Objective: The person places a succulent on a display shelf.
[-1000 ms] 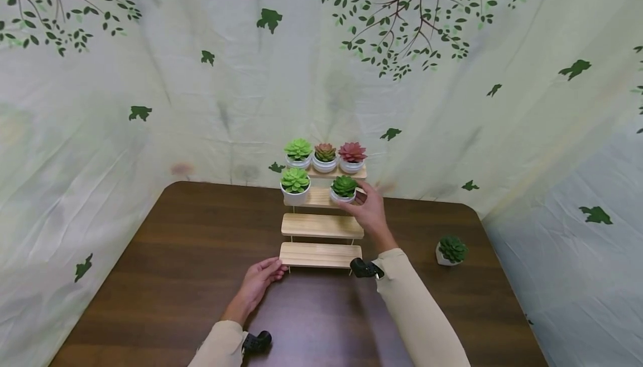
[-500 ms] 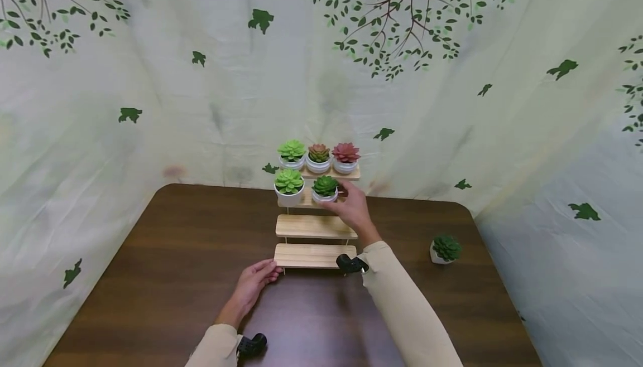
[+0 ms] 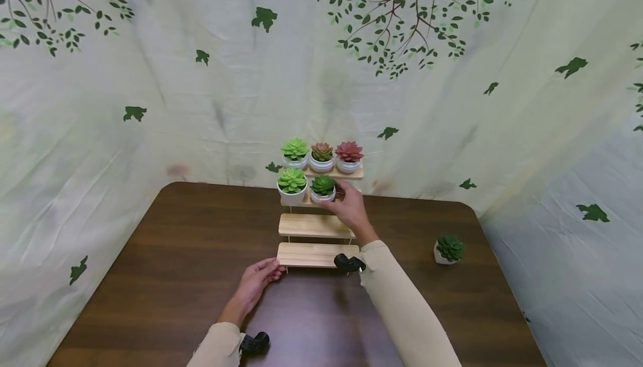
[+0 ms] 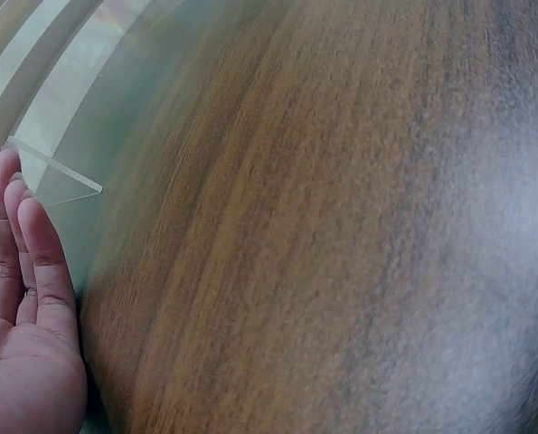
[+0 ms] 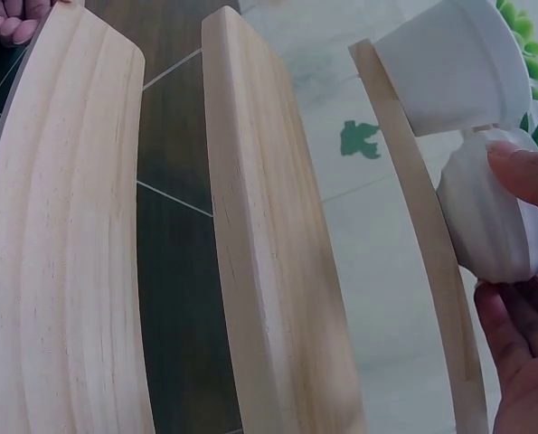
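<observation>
A tiered wooden display stand (image 3: 317, 254) with clear supports stands on the table. In the head view my right hand (image 3: 351, 206) holds a small dark green potted succulent (image 3: 322, 186) by its ribbed white pot, thumb on one side and fingers on the other. In the right wrist view that white pot (image 5: 495, 212) is right at the second-highest shelf (image 5: 422, 208), beside another white pot (image 5: 458, 63) bearing a light green succulent (image 3: 292, 184). My left hand (image 3: 255, 284) holds the front left corner of the lowest shelf, its fingers (image 4: 47, 249) nearly straight beside a clear support.
On the top shelf stand a light green succulent (image 3: 295, 152), a reddish-green one (image 3: 321, 156) and a red one (image 3: 349, 156). Another dark green potted succulent (image 3: 449, 249) sits on the table (image 3: 176, 244) to the right. A leaf-patterned cloth (image 3: 226, 88) hangs behind.
My right hand has carried the dark green succulent left along the second-highest shelf, closer to the light green one. The left hand has stayed at the lowest shelf's corner.
</observation>
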Demonstrator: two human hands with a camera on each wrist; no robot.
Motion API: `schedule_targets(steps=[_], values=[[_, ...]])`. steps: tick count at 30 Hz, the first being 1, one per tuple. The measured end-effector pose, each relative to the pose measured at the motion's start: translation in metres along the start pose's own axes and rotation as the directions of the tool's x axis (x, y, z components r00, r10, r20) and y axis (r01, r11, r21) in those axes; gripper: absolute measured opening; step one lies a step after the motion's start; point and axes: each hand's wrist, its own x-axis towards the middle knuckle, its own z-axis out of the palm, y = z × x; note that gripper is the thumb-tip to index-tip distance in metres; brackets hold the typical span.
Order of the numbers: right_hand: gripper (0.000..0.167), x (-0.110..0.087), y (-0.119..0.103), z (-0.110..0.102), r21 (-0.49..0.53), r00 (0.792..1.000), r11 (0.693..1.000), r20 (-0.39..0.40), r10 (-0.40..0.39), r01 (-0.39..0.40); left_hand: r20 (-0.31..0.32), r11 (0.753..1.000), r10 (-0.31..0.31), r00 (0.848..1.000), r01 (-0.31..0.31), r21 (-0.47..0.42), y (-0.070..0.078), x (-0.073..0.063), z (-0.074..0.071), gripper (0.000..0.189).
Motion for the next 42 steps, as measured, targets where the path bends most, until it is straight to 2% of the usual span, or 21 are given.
schedule_targets(steps=[7, 26, 33, 42], values=[[0.063, 0.001, 0.001, 0.003, 0.032, 1.000, 0.999, 0.003, 0.013, -0.013, 0.011, 1.000, 0.009, 1.000, -0.009, 0.005, 0.000, 0.001, -0.001, 0.026], [0.066, -0.001, 0.003, 0.005, 0.067, 0.999, 0.997, -0.028, -0.024, 0.025, 0.001, 1.000, 0.002, 1.000, -0.002, 0.007, -0.001, 0.000, 0.001, 0.025], [0.068, -0.012, 0.009, -0.016, 0.023, 0.995, 1.000, -0.098, -0.016, 0.019, 0.010, 1.000, -0.005, 1.000, 0.005, 0.007, -0.002, 0.000, 0.004, 0.025], [0.068, -0.034, 0.014, -0.049, 0.060, 0.981, 0.998, -0.195, 0.008, 0.004, 0.002, 1.000, 0.001, 1.000, -0.001, 0.001, -0.004, 0.003, 0.001, 0.029]])
